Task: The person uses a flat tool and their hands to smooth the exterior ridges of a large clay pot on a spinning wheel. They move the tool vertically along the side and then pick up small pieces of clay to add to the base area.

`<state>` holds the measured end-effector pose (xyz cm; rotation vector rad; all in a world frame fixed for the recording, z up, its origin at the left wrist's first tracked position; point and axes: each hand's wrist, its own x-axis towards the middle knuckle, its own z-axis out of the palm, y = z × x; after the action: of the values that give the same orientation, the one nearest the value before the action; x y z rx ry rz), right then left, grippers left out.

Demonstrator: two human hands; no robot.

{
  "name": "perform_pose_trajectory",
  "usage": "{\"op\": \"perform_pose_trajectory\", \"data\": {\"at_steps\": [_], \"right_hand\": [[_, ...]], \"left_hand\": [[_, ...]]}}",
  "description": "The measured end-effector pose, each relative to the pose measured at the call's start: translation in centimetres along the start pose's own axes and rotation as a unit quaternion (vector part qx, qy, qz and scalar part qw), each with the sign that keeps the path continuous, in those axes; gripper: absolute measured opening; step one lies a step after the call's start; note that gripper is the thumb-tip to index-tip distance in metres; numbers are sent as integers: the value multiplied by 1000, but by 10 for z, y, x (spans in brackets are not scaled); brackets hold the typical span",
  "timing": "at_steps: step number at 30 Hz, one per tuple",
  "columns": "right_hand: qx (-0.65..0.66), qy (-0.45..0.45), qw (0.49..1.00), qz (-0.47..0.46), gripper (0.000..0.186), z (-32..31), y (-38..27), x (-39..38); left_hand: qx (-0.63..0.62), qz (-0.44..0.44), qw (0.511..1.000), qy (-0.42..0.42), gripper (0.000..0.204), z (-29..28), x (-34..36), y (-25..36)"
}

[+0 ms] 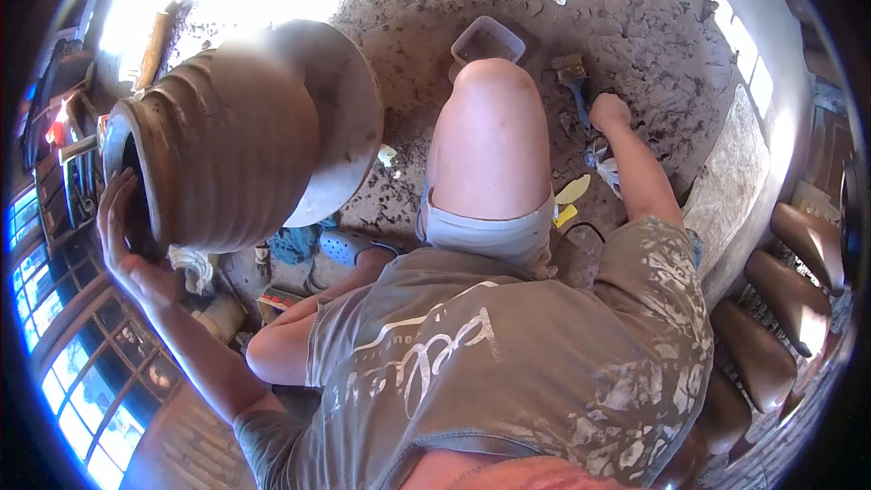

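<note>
A large ribbed clay pot (227,154) stands at the left on a round pale wheel disc (349,118); a blurred patch covers part of its wall. My left hand (127,231) grips the rim at the pot's mouth, fingers long over the edge. On the right, my right hand (611,112) is closed low over the muddy floor. Right against it lies the blue handle of a brush (572,80) with clay-caked bristles. Whether the fingers hold that handle is hidden. Between my knee and the wheel, a small rectangular tub (490,36) sits on the floor.
Wet clay (662,45) covers the floor at far right. A yellow leaf-shaped scraper (572,190) lies beside my right thigh. A blue clog (349,248) is by the wheel. Several brown curved pieces (762,367) line the right side; a paned window (100,381) is at left.
</note>
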<state>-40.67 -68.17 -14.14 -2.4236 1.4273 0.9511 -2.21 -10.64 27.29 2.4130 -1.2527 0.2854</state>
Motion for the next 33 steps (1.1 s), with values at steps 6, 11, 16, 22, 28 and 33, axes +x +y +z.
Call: {"op": "perform_pose_trajectory", "data": {"at_steps": [6, 11, 16, 22, 28, 33], "right_hand": [[-84, 29, 992, -89, 26, 43, 8, 34], [-61, 30, 995, -71, 27, 55, 11, 46], [-19, 16, 999, -32, 32, 33, 10, 14], [433, -95, 888, 121, 72, 28, 4, 28], [443, -24, 877, 186, 59, 100, 39, 98], [172, 45, 979, 96, 58, 86, 20, 84]], "left_hand": [[-26, -54, 998, -16, 104, -10, -7, -11], [-42, -32, 999, -5, 105, -8, -7, -20], [-8, 3, 999, -39, 104, -12, 3, -16], [-27, -4, 998, -49, 97, -26, -4, -6], [-77, 68, 994, -41, 96, -12, 9, -22], [-51, 104, 992, -51, 93, -19, 13, -25]]}}
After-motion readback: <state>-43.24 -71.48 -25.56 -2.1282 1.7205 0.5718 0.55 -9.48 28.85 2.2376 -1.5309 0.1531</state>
